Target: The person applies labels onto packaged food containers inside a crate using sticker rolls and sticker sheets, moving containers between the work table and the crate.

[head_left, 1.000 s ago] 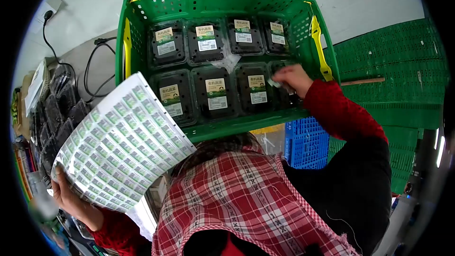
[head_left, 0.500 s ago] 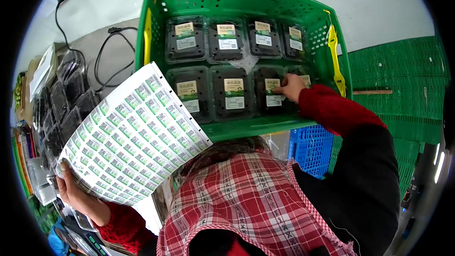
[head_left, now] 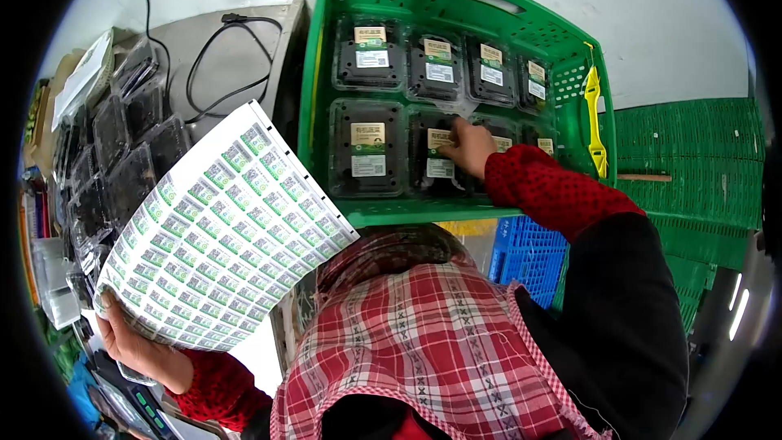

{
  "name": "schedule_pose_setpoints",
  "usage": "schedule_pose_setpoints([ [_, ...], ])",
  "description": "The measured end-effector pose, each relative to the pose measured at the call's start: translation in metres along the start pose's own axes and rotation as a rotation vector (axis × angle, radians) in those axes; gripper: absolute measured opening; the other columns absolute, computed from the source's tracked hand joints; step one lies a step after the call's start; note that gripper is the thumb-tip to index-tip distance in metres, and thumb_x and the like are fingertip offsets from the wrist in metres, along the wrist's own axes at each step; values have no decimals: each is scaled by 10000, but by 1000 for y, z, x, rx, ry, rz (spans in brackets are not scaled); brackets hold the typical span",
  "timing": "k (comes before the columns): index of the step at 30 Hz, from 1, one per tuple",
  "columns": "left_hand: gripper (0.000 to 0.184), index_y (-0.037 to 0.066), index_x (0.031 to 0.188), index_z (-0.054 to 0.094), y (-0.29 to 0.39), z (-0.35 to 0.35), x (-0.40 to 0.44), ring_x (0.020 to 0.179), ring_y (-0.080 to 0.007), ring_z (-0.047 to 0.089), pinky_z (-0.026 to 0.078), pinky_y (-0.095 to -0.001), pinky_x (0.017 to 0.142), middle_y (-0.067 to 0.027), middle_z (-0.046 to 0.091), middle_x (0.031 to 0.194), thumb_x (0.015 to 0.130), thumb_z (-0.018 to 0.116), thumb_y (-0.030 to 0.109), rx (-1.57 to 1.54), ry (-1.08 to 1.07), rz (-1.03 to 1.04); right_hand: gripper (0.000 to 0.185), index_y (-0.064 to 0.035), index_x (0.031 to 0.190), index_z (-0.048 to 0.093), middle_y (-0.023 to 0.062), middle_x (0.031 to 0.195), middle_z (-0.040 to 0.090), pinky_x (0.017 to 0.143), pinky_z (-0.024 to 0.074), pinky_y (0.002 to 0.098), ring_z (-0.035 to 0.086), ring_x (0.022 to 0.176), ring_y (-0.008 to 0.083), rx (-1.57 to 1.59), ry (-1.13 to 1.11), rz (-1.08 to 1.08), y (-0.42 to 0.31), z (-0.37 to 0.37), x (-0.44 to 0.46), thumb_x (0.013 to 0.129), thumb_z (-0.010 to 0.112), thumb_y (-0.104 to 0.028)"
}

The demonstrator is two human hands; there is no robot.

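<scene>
My left hand (head_left: 142, 346) grips the lower left corner of a sheet of stickers (head_left: 220, 236), printed with rows of small green-and-white labels with square codes. The sheet bends slightly and slants up toward the green crate (head_left: 423, 213). Inside the crate, clear plastic boxes (head_left: 368, 149) with dark contents and beige, green and white labels stand in two rows. My right hand (head_left: 474, 148) reaches over the near row, its fingers drawn together against the label of the second box from the left (head_left: 440, 167). Whether a sticker is between the fingertips is hidden.
Dark-filled plastic boxes (head_left: 130, 183) are piled at the left. A black cable (head_left: 191, 85) loops over the grey table (head_left: 244, 53). A blue crate (head_left: 525, 261) sits below the green one, and green crates (head_left: 684, 171) are stacked at the right. A yellow handle (head_left: 595, 122) hangs on the crate's right side.
My right hand has moved left from the third near-row box to the second. The view has shifted, so the crate appears farther right. My left hand still holds the sheet.
</scene>
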State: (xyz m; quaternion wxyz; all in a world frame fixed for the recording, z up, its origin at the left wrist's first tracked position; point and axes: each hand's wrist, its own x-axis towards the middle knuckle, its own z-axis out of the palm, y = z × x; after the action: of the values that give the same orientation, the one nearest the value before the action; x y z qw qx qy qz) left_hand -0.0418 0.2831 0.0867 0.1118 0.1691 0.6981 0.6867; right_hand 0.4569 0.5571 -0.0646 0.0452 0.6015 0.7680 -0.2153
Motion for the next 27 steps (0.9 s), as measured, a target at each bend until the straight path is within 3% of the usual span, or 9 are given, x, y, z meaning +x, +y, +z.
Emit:
schedule_pose_setpoints([
  [5, 259, -54, 1128, 656, -20, -20, -7, 916, -175, 666, 531, -295, 832, -136, 692, 1080, 939, 631, 121, 64, 35, 160, 444, 33, 974, 633, 204, 860, 684, 752, 536, 406, 672, 787, 342, 58, -105, 49, -22, -31, 20, 724, 815, -286],
  [8, 277, -63, 1161, 646, -2, -12, -5, 972, -188, 654, 510, -306, 883, -143, 685, 1115, 943, 611, 103, -8, 174, 30, 341, 2, 1001, 562, 95, 939, 629, 596, 517, 331, 614, 707, 202, 965, -106, 109, -89, -11, 26, 735, 777, -5],
  [15, 159, -36, 968, 702, -28, 19, 31, 788, -175, 658, 538, -319, 737, -128, 706, 955, 890, 688, 101, -45, 331, 231, 437, -82, 1077, 553, 184, 1249, 484, 813, 504, 495, 590, 1006, 413, 150, 23, -279, -98, 35, 48, 710, 768, -184],
  [17, 177, 21, 770, 674, -49, 57, 38, 626, -140, 599, 489, -288, 592, -59, 675, 776, 903, 695, 136, 96, 369, 153, 549, -52, 1118, 580, 198, 1172, 546, 886, 486, 467, 573, 1024, 400, -45, 112, -479, -88, 22, 55, 666, 825, -244],
  [18, 195, 31, 733, 633, -48, 80, 33, 582, -127, 546, 434, -302, 529, -23, 616, 669, 889, 692, 130, 368, 297, 281, 628, -18, 1148, 581, 182, 1089, 598, 920, 467, 446, 568, 1046, 348, 233, 360, -535, -57, 37, 67, 650, 859, -280],
  [19, 230, 28, 752, 636, -77, 83, 37, 569, -149, 541, 430, -342, 512, -41, 606, 650, 865, 723, 209, 359, 218, 549, 570, 0, 1137, 573, 140, 1004, 628, 876, 491, 388, 592, 1003, 262, 417, 257, -169, -109, -16, 45, 693, 858, -217],
  [20, 285, 24, 878, 659, -85, 92, 35, 631, -202, 600, 474, -359, 564, -119, 658, 746, 838, 740, 294, 870, 20, 318, 489, 4, 1146, 567, 111, 977, 642, 827, 507, 319, 605, 932, 192, 735, 207, -14, -130, -44, 42, 745, 821, -111],
  [24, 383, 57, 951, 585, -74, 111, -11, 691, -319, 672, 512, -448, 566, -138, 651, 829, 766, 743, 353, 965, -70, 437, 491, -33, 1180, 565, 118, 1339, 496, 847, 513, 301, 558, 1060, 173, 1149, -139, -598, -266, -109, -23, 725, 663, 122],
  [27, 318, 83, 930, 586, -62, 118, -30, 687, -307, 663, 515, -439, 569, -111, 640, 805, 770, 716, 325, 1024, -239, 500, 506, -26, 1170, 551, 101, 1312, 494, 826, 531, 297, 571, 1048, 173, 1123, -575, -670, -366, -91, -56, 709, 675, 142],
])
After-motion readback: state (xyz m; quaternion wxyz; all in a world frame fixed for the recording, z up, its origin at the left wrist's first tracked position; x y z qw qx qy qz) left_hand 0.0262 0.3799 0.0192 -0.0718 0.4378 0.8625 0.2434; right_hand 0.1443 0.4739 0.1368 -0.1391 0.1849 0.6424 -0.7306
